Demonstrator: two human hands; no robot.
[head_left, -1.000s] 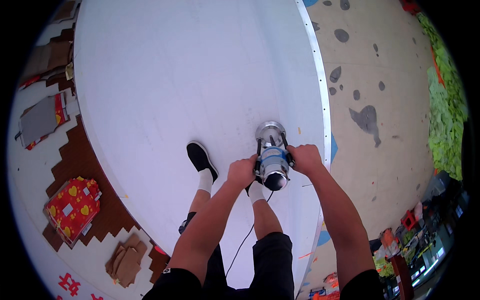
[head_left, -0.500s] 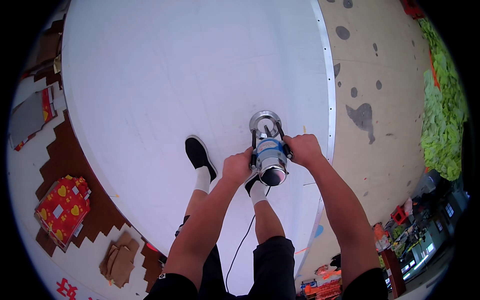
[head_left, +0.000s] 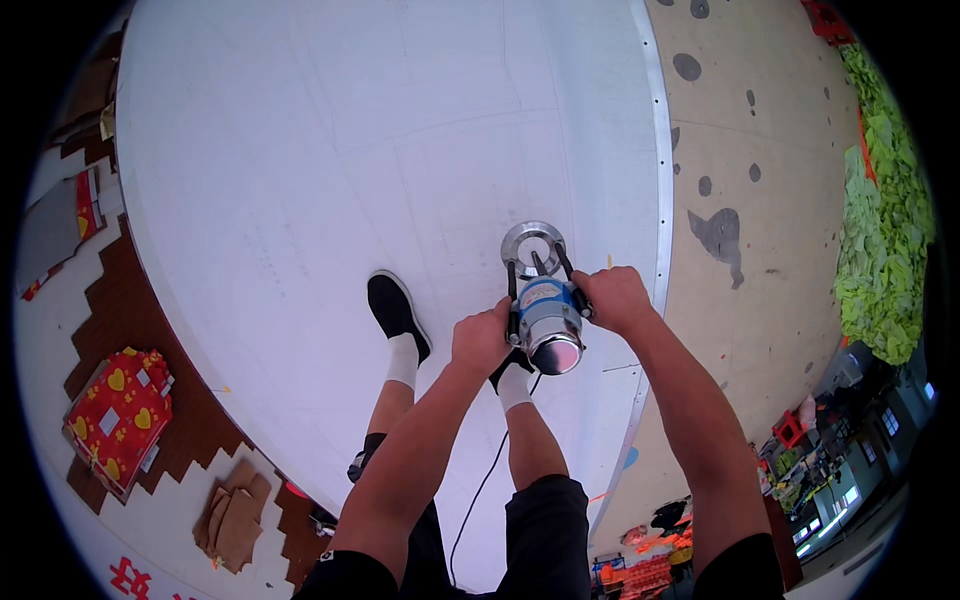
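Observation:
An electric cloth drill point(head_left: 549, 305) has a blue-banded motor, a shiny rounded cap and two black side handles. Its metal ring base point(head_left: 533, 249) is at the far end, toward the white tabletop point(head_left: 300, 200). Whether the ring touches the surface I cannot tell. My left hand point(head_left: 483, 338) is wrapped round one handle; on the opposite side my right hand point(head_left: 616, 298) grips the other. From the motor end a black cord point(head_left: 480, 495) runs back toward me between my legs. Faint pencil-like lines cross the white sheet beneath.
I stand on the white surface in black shoes point(head_left: 397, 308). A riveted metal strip point(head_left: 661, 190) edges it on the right, beside a patched beige floor point(head_left: 770, 300). Light green fabric point(head_left: 885, 220) is heaped far right. A red patterned package point(head_left: 118, 420) and brown cardboard point(head_left: 232, 517) lie left.
The cloth drill and both hands have shifted very slightly to the right in view. Both hands keep their hold on the handles.

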